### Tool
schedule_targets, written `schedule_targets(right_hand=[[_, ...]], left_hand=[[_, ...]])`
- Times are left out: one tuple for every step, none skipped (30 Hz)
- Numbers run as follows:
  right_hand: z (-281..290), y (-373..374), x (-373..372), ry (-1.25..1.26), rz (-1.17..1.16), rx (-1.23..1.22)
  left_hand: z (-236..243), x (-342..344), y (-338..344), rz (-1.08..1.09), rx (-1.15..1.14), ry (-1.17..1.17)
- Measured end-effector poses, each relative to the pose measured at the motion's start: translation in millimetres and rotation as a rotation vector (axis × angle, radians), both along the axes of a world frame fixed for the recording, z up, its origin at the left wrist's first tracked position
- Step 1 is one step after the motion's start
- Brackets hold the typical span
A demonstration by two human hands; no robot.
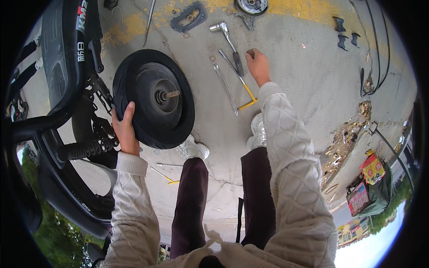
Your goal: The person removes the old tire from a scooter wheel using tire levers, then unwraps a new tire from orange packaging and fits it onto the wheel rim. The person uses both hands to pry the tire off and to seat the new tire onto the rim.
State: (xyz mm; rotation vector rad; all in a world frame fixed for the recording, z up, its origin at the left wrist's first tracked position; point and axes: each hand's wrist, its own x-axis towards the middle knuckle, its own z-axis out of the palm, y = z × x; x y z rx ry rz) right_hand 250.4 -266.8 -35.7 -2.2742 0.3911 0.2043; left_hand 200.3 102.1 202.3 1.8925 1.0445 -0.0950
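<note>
A black scooter wheel (134, 96) stands tilted on the ground beside the scooter, its bare axle (172, 94) pointing right. My left hand (125, 129) grips the tyre at its lower left side, thumb on the sidewall and fingers partly hidden behind. My right hand (258, 66) is over the ground, fingers curled in; whatever they hold, if anything, is hidden. Just left of it lie a ratchet wrench with a socket (229, 41), a yellow-handled wrench (247, 91) under its grip, and a long flat metal bar (225, 87).
The dark scooter frame (58, 67) and its shock absorber (87, 148) fill the left. A brake drum part (251, 6), a dark bracket (189, 17) and small black clips (342, 42) lie on the far ground. Another yellow-handled tool (167, 177) is near my left foot. Bags (373, 167) stand at right.
</note>
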Motion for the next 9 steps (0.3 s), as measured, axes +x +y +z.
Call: schedule_targets(right_hand=[[4.8, 6.7, 12.4, 0.018, 0.010, 0.007], [8.9, 13.4, 23.8, 0.019, 0.026, 0.016], [12.5, 20.5, 33.9, 0.031, 0.040, 0.017], [16.0, 30.1, 39.8, 0.059, 0.071, 0.024], [19.3, 41.2, 43.2, 0.096, 0.098, 0.025], [22.2, 51.9, 47.8, 0.168, 0.114, 0.008], [24.1, 64.4, 49.9, 0.150, 0.169, 0.042], [23.4, 79.2, 57.9, 0.116, 0.251, 0.061], [21.0, 95.9, 66.4, 0.120, 0.317, 0.063]], left_hand=[[0.3, 0.6, 0.4, -0.019, -0.053, -0.023], [0.6, 0.8, 0.7, -0.004, -0.052, -0.011], [1.1, 1.2, 1.9, -0.039, -0.083, -0.020], [-0.8, 1.4, 2.2, -0.012, 0.005, 0.000], [-0.7, -1.7, 1.5, -0.034, -0.027, -0.044], [-1.5, -4.3, 1.3, -0.061, -0.012, -0.097], [-5.1, -4.7, 3.5, -0.065, 0.012, -0.093], [-9.1, -7.0, 6.7, -0.099, 0.102, -0.053], [-13.4, -11.1, 10.3, -0.149, 0.154, -0.037]])
